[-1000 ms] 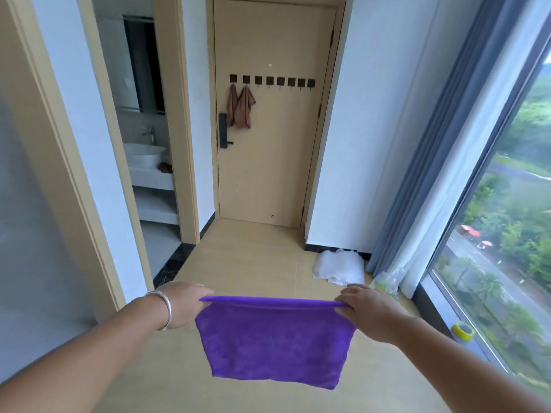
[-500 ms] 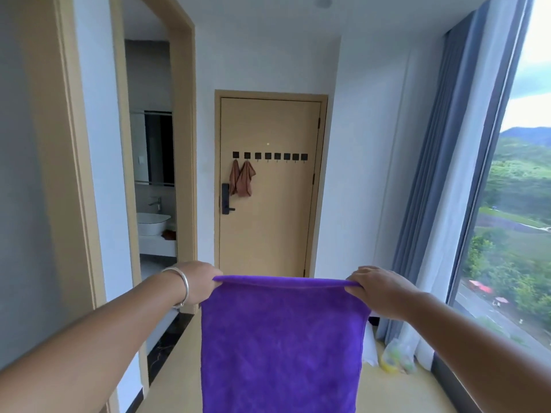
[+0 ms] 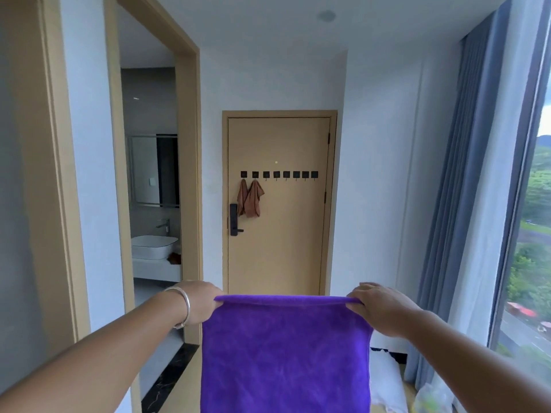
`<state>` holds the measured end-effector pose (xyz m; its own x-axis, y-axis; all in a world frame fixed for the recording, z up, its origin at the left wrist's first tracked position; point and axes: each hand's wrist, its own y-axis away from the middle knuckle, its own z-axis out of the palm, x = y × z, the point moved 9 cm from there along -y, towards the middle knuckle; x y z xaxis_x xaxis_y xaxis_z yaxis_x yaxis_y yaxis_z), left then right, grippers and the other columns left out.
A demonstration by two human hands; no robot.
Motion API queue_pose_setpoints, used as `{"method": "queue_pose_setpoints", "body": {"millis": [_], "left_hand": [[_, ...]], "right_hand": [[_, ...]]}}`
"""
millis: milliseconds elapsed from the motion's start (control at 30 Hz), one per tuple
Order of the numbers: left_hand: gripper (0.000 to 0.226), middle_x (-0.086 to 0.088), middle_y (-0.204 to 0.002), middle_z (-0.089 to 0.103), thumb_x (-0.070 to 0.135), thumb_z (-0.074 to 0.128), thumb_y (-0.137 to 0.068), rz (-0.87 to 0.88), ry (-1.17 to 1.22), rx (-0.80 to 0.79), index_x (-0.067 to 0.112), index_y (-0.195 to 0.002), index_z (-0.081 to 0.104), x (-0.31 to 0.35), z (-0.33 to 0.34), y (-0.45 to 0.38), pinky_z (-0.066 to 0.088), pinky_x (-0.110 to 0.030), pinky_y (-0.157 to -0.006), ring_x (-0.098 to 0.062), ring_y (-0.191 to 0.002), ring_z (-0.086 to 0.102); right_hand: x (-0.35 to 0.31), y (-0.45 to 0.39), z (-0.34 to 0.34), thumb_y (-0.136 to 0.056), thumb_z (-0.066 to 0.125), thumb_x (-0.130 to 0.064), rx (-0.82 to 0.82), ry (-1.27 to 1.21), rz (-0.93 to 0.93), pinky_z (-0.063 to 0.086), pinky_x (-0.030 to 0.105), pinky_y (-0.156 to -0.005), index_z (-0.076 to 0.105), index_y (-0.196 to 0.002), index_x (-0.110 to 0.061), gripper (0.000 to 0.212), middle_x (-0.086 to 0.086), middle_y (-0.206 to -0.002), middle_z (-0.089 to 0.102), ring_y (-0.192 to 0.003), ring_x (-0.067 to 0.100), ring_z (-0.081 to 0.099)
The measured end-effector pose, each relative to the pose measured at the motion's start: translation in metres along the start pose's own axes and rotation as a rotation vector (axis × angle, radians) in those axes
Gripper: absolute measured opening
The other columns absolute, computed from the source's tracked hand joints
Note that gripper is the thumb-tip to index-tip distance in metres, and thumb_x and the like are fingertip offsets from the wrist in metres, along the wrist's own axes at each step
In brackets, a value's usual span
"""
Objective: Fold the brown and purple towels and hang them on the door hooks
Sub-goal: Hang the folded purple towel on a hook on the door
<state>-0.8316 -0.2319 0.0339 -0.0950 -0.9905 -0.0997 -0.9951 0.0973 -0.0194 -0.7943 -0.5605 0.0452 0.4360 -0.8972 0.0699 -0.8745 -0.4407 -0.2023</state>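
Purple microfibre towel held up, door hooks straight ahead

The left hand and right hand each pinch a top corner of the purple microfibre towel, its top edge level and stretched left to right. The black square door hooks lie well ahead and higher, two brown cloth towels already hanging at their left end.

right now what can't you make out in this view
- Purple towel: its lower edge is cut off by the frame bottom, head view.
- Left hand, right hand: fingertips hidden behind the towel's top corners.
- Brown towels on the door hooks: too small to tell how they are folded.
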Motion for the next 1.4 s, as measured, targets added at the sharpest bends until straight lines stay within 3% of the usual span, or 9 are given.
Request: {"method": "queue_pose_setpoints", "body": {"millis": [233, 467, 600, 767, 933, 1000, 1067, 1400], "left_hand": [[0.035, 0.0, -0.085, 0.057, 0.034, 0.029, -0.101, -0.033, 0.031, 0.042, 0.024, -0.073, 0.048, 0.004, -0.03, -0.089, 0.038, -0.031, -0.067, -0.016, -0.074, 0.05], [0.035, -0.002, -0.091, 0.062, 0.035, 0.028, -0.1, -0.066, 0.011, 0.037, 0.025, -0.076, 0.051, -0.013, -0.022, -0.169, 0.046, -0.034, -0.072, -0.021, -0.084, 0.059], [0.036, 0.0, -0.085, 0.059, 0.037, 0.029, -0.101, -0.083, 0.019, 0.041, 0.027, -0.072, 0.048, -0.039, -0.013, -0.224, 0.041, -0.031, -0.067, -0.015, -0.073, 0.051], [0.035, 0.002, -0.083, 0.057, 0.036, 0.029, -0.101, -0.05, 0.013, 0.077, 0.024, -0.077, 0.052, -0.079, -0.015, -0.302, 0.038, -0.029, -0.064, -0.015, -0.072, 0.05], [0.034, 0.001, -0.082, 0.059, 0.039, 0.03, -0.102, -0.024, 0.018, 0.104, 0.025, -0.08, 0.054, -0.129, -0.016, -0.383, 0.04, -0.027, -0.062, -0.014, -0.07, 0.051], [0.034, 0.002, -0.079, 0.056, 0.037, 0.03, -0.102, -0.016, 0.034, 0.116, 0.024, -0.08, 0.053, -0.148, -0.021, -0.412, 0.038, -0.027, -0.061, -0.014, -0.069, 0.049], [0.033, 0.002, -0.079, 0.055, 0.034, 0.03, -0.102, -0.006, 0.042, 0.119, 0.022, -0.08, 0.053, -0.163, -0.025, -0.438, 0.036, -0.027, -0.06, -0.014, -0.068, 0.047], [0.033, -0.002, -0.091, 0.064, 0.036, 0.03, -0.1, -0.019, 0.034, 0.094, 0.025, -0.078, 0.053, -0.219, -0.007, -0.557, 0.037, -0.028, -0.061, -0.014, -0.069, 0.05]], "right_hand": [[0.07, -0.094, 0.005, -0.1, 0.027, -0.049, 0.052, 0.001, -0.009, 0.043, 0.031, -0.093, 0.062, -0.109, -0.027, 0.043, -0.01, -0.109, 0.059, -0.109, 0.01, 0.051], [0.102, -0.177, 0.02, -0.099, 0.022, -0.052, 0.052, 0.004, -0.03, 0.044, 0.03, -0.092, 0.062, -0.108, -0.029, 0.047, -0.012, -0.106, 0.058, -0.106, 0.009, 0.051], [0.104, -0.231, 0.027, -0.074, -0.011, -0.073, 0.092, -0.031, -0.065, 0.043, 0.029, -0.092, 0.062, -0.109, -0.03, 0.092, -0.011, -0.106, 0.058, -0.106, 0.008, 0.05], [0.11, -0.312, 0.04, -0.051, -0.026, -0.081, 0.132, -0.052, -0.059, 0.044, 0.028, -0.091, 0.062, -0.108, -0.031, 0.116, -0.013, -0.106, 0.058, -0.104, 0.008, 0.051], [0.112, -0.401, 0.043, -0.063, -0.016, -0.078, 0.103, -0.021, -0.022, 0.043, 0.03, -0.093, 0.062, -0.108, -0.029, 0.102, -0.012, -0.107, 0.058, -0.106, 0.008, 0.05], [0.11, -0.436, 0.044, -0.091, 0.005, -0.066, 0.088, 0.013, -0.007, 0.043, 0.03, -0.094, 0.062, -0.109, -0.03, 0.07, -0.01, -0.11, 0.058, -0.107, 0.009, 0.05], [0.111, -0.467, 0.045, -0.1, 0.025, -0.051, 0.075, 0.024, 0.017, 0.043, 0.031, -0.094, 0.062, -0.112, -0.03, 0.044, -0.009, -0.111, 0.057, -0.108, 0.011, 0.051], [0.121, -0.577, 0.076, -0.101, 0.028, -0.047, 0.045, 0.012, 0.028, 0.043, 0.028, -0.09, 0.06, -0.104, -0.032, 0.035, -0.013, -0.102, 0.053, -0.098, 0.007, 0.045]]}}
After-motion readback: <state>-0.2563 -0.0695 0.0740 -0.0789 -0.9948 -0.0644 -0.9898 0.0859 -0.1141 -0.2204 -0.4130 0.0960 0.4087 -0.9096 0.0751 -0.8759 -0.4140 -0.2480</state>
